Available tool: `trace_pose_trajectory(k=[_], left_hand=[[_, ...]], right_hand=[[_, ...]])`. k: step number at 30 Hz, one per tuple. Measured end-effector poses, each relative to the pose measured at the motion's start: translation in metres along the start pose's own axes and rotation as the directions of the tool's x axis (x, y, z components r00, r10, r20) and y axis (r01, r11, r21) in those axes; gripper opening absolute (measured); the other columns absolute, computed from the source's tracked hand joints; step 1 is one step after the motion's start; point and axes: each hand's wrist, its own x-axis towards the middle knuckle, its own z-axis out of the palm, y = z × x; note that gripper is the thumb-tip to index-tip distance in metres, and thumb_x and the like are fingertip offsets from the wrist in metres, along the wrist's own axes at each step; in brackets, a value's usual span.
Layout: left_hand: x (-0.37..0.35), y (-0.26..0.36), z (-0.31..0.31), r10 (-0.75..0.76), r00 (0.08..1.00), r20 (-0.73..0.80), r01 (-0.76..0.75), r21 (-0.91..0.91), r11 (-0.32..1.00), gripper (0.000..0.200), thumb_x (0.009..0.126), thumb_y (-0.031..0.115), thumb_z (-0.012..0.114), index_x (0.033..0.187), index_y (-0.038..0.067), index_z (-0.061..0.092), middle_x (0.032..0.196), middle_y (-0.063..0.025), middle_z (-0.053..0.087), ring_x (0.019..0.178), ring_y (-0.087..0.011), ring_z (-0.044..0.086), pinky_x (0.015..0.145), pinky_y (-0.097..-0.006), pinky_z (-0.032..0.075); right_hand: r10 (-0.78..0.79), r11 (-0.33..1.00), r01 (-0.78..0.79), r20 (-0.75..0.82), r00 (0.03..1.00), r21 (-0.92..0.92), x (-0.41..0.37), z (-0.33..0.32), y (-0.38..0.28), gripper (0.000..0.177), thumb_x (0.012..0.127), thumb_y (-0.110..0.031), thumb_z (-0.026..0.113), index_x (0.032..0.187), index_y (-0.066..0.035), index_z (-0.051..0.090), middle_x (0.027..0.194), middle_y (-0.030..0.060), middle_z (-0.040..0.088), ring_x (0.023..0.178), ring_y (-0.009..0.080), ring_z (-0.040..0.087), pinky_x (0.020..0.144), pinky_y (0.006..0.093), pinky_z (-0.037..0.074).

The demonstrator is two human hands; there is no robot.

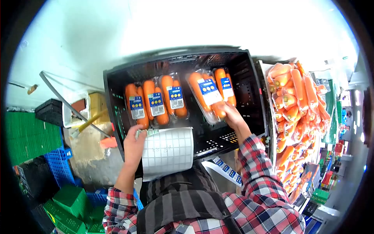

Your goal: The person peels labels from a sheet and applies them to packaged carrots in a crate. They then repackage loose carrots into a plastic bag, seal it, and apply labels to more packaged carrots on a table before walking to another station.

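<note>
A black plastic crate (255,84) stands in front of me with several labelled packs of carrots (156,102) lying in it. My right hand (233,117) grips the lower end of a carrot pack (206,91) on the crate's right side; the pack is tilted and partly over another carrot pack (226,85). My left hand (134,147) is closed on the upper left corner of a white sheet of labels (167,150), which curves down over the crate's near edge. Small green-and-white stickers show along the sheet's top by my thumb.
On the right, a large heap of bagged carrots (294,105) lies beside the crate. A strip of blue labels (224,169) hangs below the crate's near edge. Green crates (33,136) and a white basket (80,107) stand at left, near a grey curved bar (72,107).
</note>
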Motion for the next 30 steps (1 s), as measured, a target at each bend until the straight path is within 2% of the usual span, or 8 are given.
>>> trace_pose_trajectory(k=[5, 9, 11, 13, 15, 17, 22, 30], left_hand=[[0.009, 0.013, -0.004, 0.059, 0.989, 0.135, -0.074, 0.106, 0.992, 0.037, 0.078, 0.015, 0.063, 0.112, 0.001, 0.054, 0.103, -0.0163, 0.061, 0.092, -0.0287, 0.06, 0.084, -0.0333, 0.045], [0.011, 0.007, -0.009, 0.399, 0.908, 0.131, -0.418, 0.377, 0.827, 0.04, 0.074, 0.015, 0.068, 0.11, 0.003, 0.055, 0.118, -0.0165, 0.051, 0.106, -0.0313, 0.052, 0.092, -0.0382, 0.041], [0.004, 0.038, -0.021, 0.445, 0.89, 0.099, -0.456, 0.204, 0.866, 0.031, 0.078, 0.014, 0.066, 0.105, 0.001, 0.058, 0.107, -0.0135, 0.059, 0.102, -0.0287, 0.055, 0.09, -0.0348, 0.042], [-0.007, 0.067, -0.032, 0.214, 0.957, 0.194, -0.144, -0.322, 0.936, 0.03, 0.085, 0.013, 0.062, 0.11, 0.0, 0.055, 0.104, -0.0093, 0.061, 0.096, -0.0189, 0.058, 0.084, -0.0288, 0.045], [-0.015, 0.084, -0.04, 0.284, 0.927, 0.245, -0.074, -0.622, 0.779, 0.031, 0.089, 0.013, 0.057, 0.116, -0.002, 0.051, 0.106, -0.007, 0.06, 0.095, -0.0127, 0.058, 0.08, -0.0248, 0.046], [-0.023, 0.104, -0.053, 0.423, 0.857, 0.294, -0.077, -0.738, 0.67, 0.045, 0.09, 0.005, 0.053, 0.13, 0.0, 0.036, 0.124, -0.0104, 0.05, 0.114, -0.017, 0.049, 0.096, -0.0295, 0.039], [-0.041, 0.128, -0.078, 0.497, 0.833, 0.243, -0.069, -0.846, 0.529, 0.06, 0.086, -0.002, 0.055, 0.137, 0.002, 0.025, 0.134, -0.011, 0.039, 0.122, -0.0187, 0.041, 0.102, -0.0335, 0.034], [-0.045, 0.109, -0.101, 0.367, 0.923, 0.121, -0.112, -0.825, 0.555, 0.047, 0.086, -0.002, 0.055, 0.128, 0.001, 0.033, 0.126, -0.0096, 0.045, 0.117, -0.0176, 0.045, 0.099, -0.0339, 0.036]], right_hand=[[-0.104, 0.969, 0.069, 0.136, 0.985, 0.238, -0.075, 0.011, -0.011, 0.066, 0.069, -0.039, 0.069, 0.118, 0.001, 0.05, 0.109, 0.0078, 0.058, 0.099, 0.0163, 0.056, 0.087, 0.0307, 0.043], [-0.112, 0.935, 0.023, 0.234, 0.966, 0.353, -0.109, 0.053, -0.014, 0.071, 0.066, -0.038, 0.072, 0.12, 0.001, 0.049, 0.111, 0.0092, 0.059, 0.101, 0.0204, 0.056, 0.091, 0.0304, 0.044], [-0.113, 0.94, 0.013, 0.274, 0.955, 0.341, -0.114, 0.068, -0.007, 0.072, 0.065, -0.04, 0.073, 0.12, 0.001, 0.05, 0.113, 0.0099, 0.059, 0.101, 0.0213, 0.058, 0.088, 0.0299, 0.046], [-0.096, 0.938, -0.019, 0.311, 0.946, 0.346, -0.122, 0.093, -0.012, 0.073, 0.063, -0.04, 0.073, 0.12, 0.001, 0.051, 0.112, 0.0098, 0.06, 0.101, 0.021, 0.058, 0.089, 0.0297, 0.046], [-0.049, 0.937, -0.077, 0.346, 0.937, 0.341, -0.124, 0.109, -0.007, 0.076, 0.059, -0.039, 0.075, 0.119, 0.002, 0.052, 0.114, 0.0101, 0.06, 0.103, 0.022, 0.057, 0.093, 0.0302, 0.042], [-0.036, 0.935, -0.109, 0.396, 0.918, 0.338, -0.123, 0.122, -0.001, 0.078, 0.058, -0.038, 0.076, 0.12, 0.002, 0.051, 0.116, 0.0103, 0.059, 0.104, 0.0226, 0.057, 0.096, 0.0301, 0.04], [0.069, 0.949, -0.22, 0.53, 0.845, 0.227, -0.112, 0.145, 0.009, 0.087, 0.053, -0.037, 0.078, 0.123, 0.003, 0.047, 0.121, 0.0118, 0.056, 0.11, 0.024, 0.053, 0.101, 0.0328, 0.035], [0.164, 0.931, -0.317, 0.565, 0.809, 0.184, -0.094, 0.173, 0.006, 0.082, 0.057, -0.029, 0.075, 0.125, 0.005, 0.044, 0.12, 0.0129, 0.056, 0.107, 0.0244, 0.056, 0.097, 0.0333, 0.04]])
